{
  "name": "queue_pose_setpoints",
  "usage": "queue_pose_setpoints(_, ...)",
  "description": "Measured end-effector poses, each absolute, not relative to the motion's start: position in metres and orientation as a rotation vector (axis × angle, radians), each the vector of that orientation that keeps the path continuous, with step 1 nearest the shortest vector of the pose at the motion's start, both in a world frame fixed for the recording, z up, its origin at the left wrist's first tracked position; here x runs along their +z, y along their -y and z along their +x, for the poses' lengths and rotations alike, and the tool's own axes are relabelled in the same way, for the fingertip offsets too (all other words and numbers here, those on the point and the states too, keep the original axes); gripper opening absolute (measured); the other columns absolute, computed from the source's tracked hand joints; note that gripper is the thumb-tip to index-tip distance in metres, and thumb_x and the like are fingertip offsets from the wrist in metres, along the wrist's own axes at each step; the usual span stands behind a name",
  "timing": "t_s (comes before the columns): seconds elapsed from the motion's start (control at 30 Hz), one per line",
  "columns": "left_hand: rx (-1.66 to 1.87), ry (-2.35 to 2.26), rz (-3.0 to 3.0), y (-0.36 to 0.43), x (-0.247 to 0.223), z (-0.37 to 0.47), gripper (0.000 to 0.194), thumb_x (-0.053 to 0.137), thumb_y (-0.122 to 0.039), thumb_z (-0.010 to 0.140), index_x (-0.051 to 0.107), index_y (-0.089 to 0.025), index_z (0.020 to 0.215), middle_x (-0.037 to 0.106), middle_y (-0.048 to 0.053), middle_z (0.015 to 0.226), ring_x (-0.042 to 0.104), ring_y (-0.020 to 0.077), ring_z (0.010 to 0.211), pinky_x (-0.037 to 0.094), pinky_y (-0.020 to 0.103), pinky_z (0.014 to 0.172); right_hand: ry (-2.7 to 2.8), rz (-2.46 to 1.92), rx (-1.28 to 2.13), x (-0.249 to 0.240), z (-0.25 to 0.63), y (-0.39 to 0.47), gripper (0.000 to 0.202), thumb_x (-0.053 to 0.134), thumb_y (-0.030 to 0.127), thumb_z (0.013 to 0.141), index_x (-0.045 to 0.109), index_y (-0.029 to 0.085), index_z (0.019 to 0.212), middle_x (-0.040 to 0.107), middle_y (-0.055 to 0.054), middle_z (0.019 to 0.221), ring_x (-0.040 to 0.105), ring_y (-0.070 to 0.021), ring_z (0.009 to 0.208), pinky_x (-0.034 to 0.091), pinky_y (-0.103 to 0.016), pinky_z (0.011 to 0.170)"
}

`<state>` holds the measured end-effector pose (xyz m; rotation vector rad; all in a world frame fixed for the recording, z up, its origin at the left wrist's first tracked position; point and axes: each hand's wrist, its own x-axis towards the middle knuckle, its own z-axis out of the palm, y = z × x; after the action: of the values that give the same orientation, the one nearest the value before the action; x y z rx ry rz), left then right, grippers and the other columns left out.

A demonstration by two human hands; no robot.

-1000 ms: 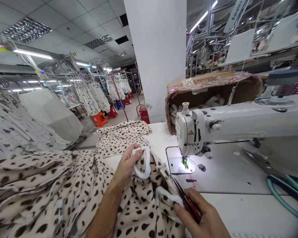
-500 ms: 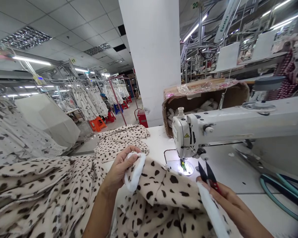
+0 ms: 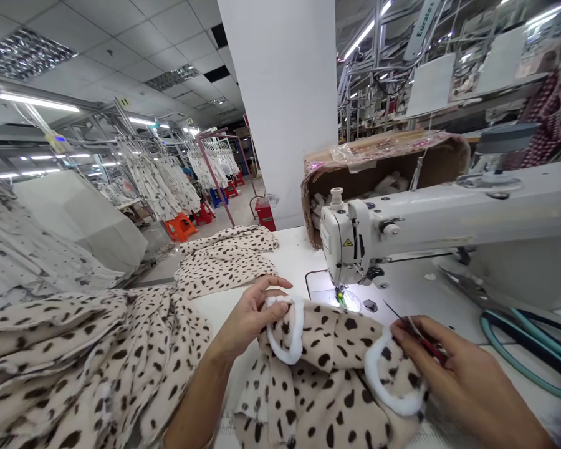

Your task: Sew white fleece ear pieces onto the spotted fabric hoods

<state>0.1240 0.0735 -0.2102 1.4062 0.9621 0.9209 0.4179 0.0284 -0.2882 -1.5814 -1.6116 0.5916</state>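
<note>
A beige fabric piece with dark spots [image 3: 330, 349] hangs between my hands, with two curved white fluffy trims on it. My left hand [image 3: 257, 312] pinches the fabric beside the left trim [image 3: 298, 340], its index finger stretched out. Beside the right trim [image 3: 378, 374], my right hand [image 3: 444, 362] holds small red-handled snips [image 3: 432, 349] and has its thumb and fingertips at the fabric edge. The sewing machine's needle area [image 3: 340, 296] is lit, just behind the fabric.
More spotted fabric lies at the left [image 3: 75, 355] and behind [image 3: 227, 259]. Large teal-handled scissors [image 3: 514, 330] lie at the right, under the machine arm [image 3: 472, 215]. A cardboard box [image 3: 311, 187] stands behind the machine, near a white pillar [image 3: 285, 106].
Both hands have shifted to the right with the fabric. The right trim now curves in full view, and the snips have turned, their blades no longer seen spread apart.
</note>
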Motion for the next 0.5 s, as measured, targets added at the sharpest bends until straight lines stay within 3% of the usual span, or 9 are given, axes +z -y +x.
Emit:
queue_pose_setpoints(0.2, 0.935, -0.978, 1.471, -0.071, -0.213, 0.133, 0.031, 0.069, -0.038, 0.088, 0.054, -0.021, 0.110, 0.060, 0.000, 0.086, 0.052, 0.0098, 0.069, 0.039, 0.018, 0.062, 1.672, -1.584, 0.384, -0.282, 0.432, -0.021, 0.033, 0.053, 0.058, 0.088, 0.066, 0.027, 0.082, 0.069, -0.003, 0.073, 0.061, -0.0194, 0.054, 0.047, -0.029, 0.048)
queue_pose_setpoints(0.3, 0.954, -0.935, 1.490, -0.069, -0.214, 0.137, 0.024, 0.067, -0.036, 0.089, 0.051, -0.021, 0.098, 0.058, -0.001, 0.085, 0.048, 0.0099, 0.068, 0.037, 0.019, 0.061, 1.641, -1.489, 0.527, -0.270, 0.413, -0.013, 0.034, 0.052, 0.057, 0.088, 0.067, 0.027, 0.096, 0.071, -0.003, 0.082, 0.065, -0.0205, 0.066, 0.048, -0.026, 0.052)
queue_pose_setpoints(0.4, 0.948, -0.812, 1.587, -0.067, -0.214, 0.142, 0.021, 0.063, -0.030, 0.090, 0.049, -0.018, 0.081, 0.058, 0.003, 0.088, 0.050, 0.0128, 0.076, 0.039, 0.022, 0.069, 1.640, -1.340, 0.736, -0.250, 0.381, -0.010, 0.044, 0.050, 0.052, 0.092, 0.058, 0.026, 0.127, 0.066, -0.001, 0.079, 0.062, -0.0184, 0.068, 0.046, -0.025, 0.056)
queue_pose_setpoints(0.5, 0.893, -0.748, 1.716, -0.063, -0.212, 0.147, 0.021, 0.057, -0.019, 0.086, 0.048, -0.016, 0.067, 0.057, 0.004, 0.086, 0.050, 0.0138, 0.077, 0.038, 0.024, 0.070, 1.720, -1.230, 0.964, -0.235, 0.359, -0.020, 0.043, 0.052, 0.050, 0.091, 0.061, 0.024, 0.123, 0.056, 0.002, 0.068, 0.055, -0.0174, 0.063, 0.043, -0.026, 0.057)
